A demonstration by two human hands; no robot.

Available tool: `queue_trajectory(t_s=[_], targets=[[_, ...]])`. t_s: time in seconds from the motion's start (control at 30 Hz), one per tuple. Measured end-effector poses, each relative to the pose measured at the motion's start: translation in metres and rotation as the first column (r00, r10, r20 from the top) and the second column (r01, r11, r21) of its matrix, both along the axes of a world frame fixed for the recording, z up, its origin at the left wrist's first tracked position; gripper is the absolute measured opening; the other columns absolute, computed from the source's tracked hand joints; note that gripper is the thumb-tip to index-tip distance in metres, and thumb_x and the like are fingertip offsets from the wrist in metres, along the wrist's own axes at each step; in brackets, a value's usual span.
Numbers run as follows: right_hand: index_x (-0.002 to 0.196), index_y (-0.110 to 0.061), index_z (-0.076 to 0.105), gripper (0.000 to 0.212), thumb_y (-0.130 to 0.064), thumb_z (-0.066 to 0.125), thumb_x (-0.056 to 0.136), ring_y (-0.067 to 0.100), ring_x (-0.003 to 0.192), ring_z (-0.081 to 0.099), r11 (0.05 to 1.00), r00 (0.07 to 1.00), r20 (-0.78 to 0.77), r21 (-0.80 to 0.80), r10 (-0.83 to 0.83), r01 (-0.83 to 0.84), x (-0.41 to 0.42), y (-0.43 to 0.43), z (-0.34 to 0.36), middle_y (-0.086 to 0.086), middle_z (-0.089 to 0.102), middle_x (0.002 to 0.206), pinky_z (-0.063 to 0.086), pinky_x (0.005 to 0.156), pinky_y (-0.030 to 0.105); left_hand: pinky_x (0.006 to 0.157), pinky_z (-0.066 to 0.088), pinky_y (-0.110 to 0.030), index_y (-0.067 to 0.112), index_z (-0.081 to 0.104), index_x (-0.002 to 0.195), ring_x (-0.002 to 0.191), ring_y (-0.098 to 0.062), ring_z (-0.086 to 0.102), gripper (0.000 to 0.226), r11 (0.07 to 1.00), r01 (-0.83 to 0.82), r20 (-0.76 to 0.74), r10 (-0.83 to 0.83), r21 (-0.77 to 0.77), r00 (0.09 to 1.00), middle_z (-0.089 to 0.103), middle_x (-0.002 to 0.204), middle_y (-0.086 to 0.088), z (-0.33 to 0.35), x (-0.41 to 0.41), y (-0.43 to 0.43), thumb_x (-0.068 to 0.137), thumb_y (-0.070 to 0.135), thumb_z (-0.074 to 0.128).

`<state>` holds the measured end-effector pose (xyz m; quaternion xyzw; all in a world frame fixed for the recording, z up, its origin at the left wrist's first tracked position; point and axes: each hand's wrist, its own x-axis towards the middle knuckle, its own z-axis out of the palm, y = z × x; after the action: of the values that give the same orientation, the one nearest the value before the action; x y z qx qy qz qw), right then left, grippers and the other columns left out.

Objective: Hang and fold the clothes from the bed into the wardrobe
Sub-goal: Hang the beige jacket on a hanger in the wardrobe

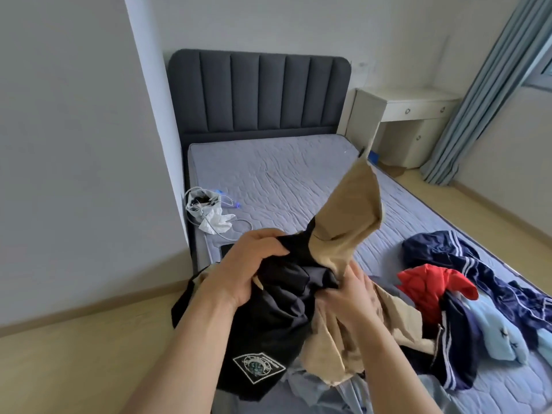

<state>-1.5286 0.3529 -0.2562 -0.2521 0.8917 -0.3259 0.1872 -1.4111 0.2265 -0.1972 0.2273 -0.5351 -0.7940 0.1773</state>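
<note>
Your left hand [254, 264] has its fingers bunched into the black patched garment [277, 318]. Your right hand [349, 297] pinches where the tan garment [349, 210] meets it, both held above the foot of the bed [283, 174]. They look tangled: tug hard and one may slide to the floor or drag the pile along. Count two hands and two held garments, plus one red garment [433, 282], one navy striped garment [454, 258] and one light-blue garment [495, 333] on the mattress.

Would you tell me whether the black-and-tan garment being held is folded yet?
Not folded: the black-and-tan garment hangs bunched between the left hand and right hand, a tan end sticking up.
</note>
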Motion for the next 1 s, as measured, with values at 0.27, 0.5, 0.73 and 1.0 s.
queue_trajectory(t_s=[0.27, 0.5, 0.73, 1.0], targets=[[0.066, -0.016, 0.045, 0.013, -0.011, 0.054, 0.073, 0.014, 0.057, 0.041, 0.859, 0.992, -0.112, -0.501, 0.059, -0.108, 0.027, -0.03, 0.061, -0.007, 0.044, 0.052, 0.03, 0.05, 0.029, 0.08, 0.047, -0.025, 0.033, 0.068, 0.076, 0.081, -0.012, 0.064, 0.03, 0.777, -0.356, 0.076, 0.457, -0.52, 0.886, 0.069, 0.084, 0.006, 0.012, 0.022, -0.043, 0.085, 0.007, 0.059], [0.083, -0.017, 0.054, 0.013, -0.027, 0.062, 0.082, 0.015, 0.075, 0.057, 0.812, 0.99, 0.006, -0.572, 0.144, -0.115, 0.036, -0.064, 0.101, -0.004, 0.059, 0.077, 0.047, 0.065, 0.032, 0.079, 0.043, -0.023, 0.035, 0.061, 0.083, 0.089, -0.007, 0.057, 0.013, 0.729, -0.497, -0.019, 0.554, -0.47, 0.832, 0.062, 0.09, 0.014, 0.01, 0.03, -0.043, 0.092, 0.033, 0.052], [0.081, -0.012, 0.062, 0.006, -0.006, 0.064, 0.082, 0.029, 0.081, 0.063, 0.835, 0.83, 0.557, -0.475, 0.043, 0.276, 0.046, -0.05, 0.017, 0.014, 0.066, 0.085, 0.053, 0.08, 0.044, 0.078, 0.041, -0.017, 0.037, 0.046, 0.119, 0.103, -0.009, 0.053, 0.048, 0.856, 0.216, 0.518, 0.069, -0.471, 0.853, 0.052, 0.119, 0.008, -0.064, 0.045, -0.023, 0.079, 0.03, 0.071], [0.11, -0.028, 0.053, 0.042, -0.024, 0.076, 0.074, 0.009, 0.088, 0.065, 0.912, 0.731, 0.608, -0.408, 0.309, -0.046, 0.042, -0.021, 0.002, -0.002, 0.067, 0.104, 0.049, 0.062, 0.02, 0.059, 0.046, -0.013, 0.027, 0.064, 0.077, 0.069, -0.005, 0.061, 0.023, 0.814, -0.482, 0.162, 0.55, -0.324, 0.82, 0.066, 0.076, 0.006, -0.076, 0.041, -0.019, 0.085, 0.006, 0.061]])
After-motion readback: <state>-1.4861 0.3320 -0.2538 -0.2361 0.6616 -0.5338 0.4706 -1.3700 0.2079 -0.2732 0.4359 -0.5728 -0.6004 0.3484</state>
